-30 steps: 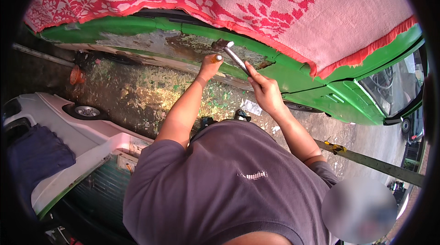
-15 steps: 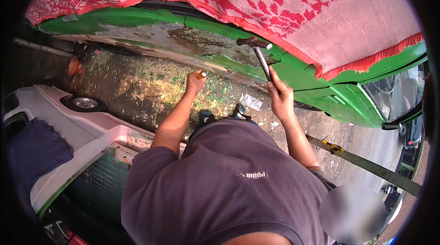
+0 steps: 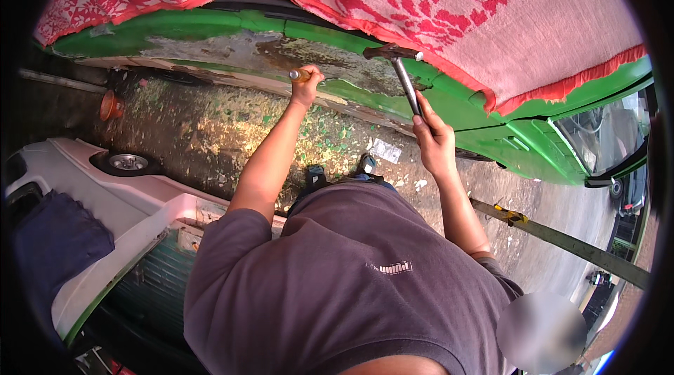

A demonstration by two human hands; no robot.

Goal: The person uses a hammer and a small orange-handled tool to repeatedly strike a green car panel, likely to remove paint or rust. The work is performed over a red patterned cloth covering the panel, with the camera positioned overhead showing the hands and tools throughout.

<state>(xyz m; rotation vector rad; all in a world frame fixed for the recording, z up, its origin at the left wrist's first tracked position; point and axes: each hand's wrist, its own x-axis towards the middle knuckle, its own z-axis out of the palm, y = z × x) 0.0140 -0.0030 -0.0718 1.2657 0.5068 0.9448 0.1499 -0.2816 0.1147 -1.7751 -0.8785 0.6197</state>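
My right hand [image 3: 435, 142] is closed around the lower handle of a hammer [image 3: 406, 86]. Its head is up, close to the edge of a red-and-pink floral blanket [image 3: 449, 17]. In my left hand [image 3: 305, 91], fingers wrapped, is a tool with an amber handle [image 3: 300, 75] and a metal end cap; I cannot make out its other end. This hand is in front of the side of a green car [image 3: 484, 94], beside a patch where the paint is gone and grey and rusty brown metal shows [image 3: 232, 52]. The blanket covers the upper part of the car.
Paint flakes litter the ground [image 3: 232, 129] between the cars. Behind me at left stands a pale pink vehicle [image 3: 77, 164] with a dark blue cloth [image 3: 60, 242] on it. An orange bucket [image 3: 111, 105] lies at far left. A long bar [image 3: 562, 242] with yellow-black tape crosses at right.
My left hand has risen toward the car's bare patch, and the amber-handled tool has turned, its cap now pointing left. My right hand and the hammer have hardly moved.
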